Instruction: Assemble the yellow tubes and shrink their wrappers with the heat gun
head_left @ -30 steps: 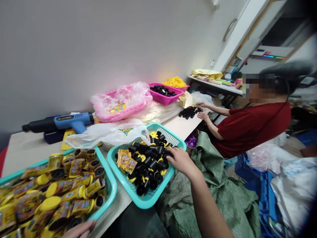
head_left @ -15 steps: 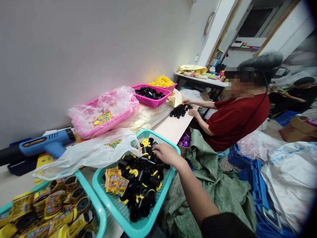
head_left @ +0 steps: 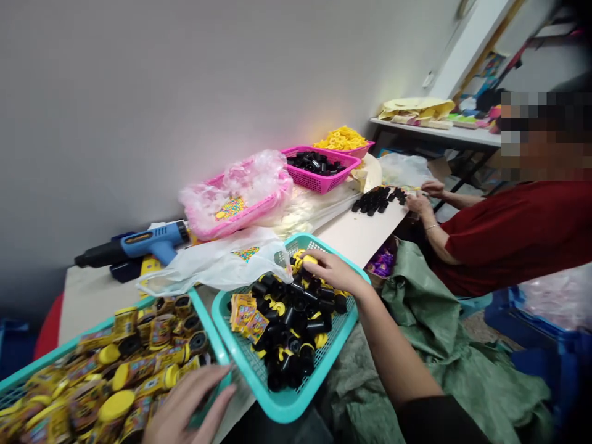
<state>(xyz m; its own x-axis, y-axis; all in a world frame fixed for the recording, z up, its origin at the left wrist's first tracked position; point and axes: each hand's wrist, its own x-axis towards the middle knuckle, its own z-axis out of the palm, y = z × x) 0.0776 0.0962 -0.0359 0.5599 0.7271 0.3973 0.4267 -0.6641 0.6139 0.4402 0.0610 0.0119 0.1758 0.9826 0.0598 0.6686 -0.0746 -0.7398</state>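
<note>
My right hand (head_left: 330,272) is over the far corner of a teal plastic mesh basket (head_left: 287,407), its fingers closed on a yellow cap (head_left: 309,260). The basket holds a heap of black cylindrical containers (head_left: 296,320), loose yellow caps and printed sachets (head_left: 243,314). My left hand (head_left: 185,401) is open, its fingers spread at the near corner of a second teal basket (head_left: 139,302). That basket is packed with yellow-capped containers wearing printed labels (head_left: 139,370).
A co-worker's hands (head_left: 420,197) work beside black containers (head_left: 374,200) on a white board (head_left: 356,237). Along the wall are a blue heat gun (head_left: 148,243) and pink baskets (head_left: 319,172). A green woven sack (head_left: 439,320) lies to the right.
My left hand has come up to the near basket's corner. My right hand has moved to the far corner of its basket and closed on a yellow cap. The view has swung slightly.
</note>
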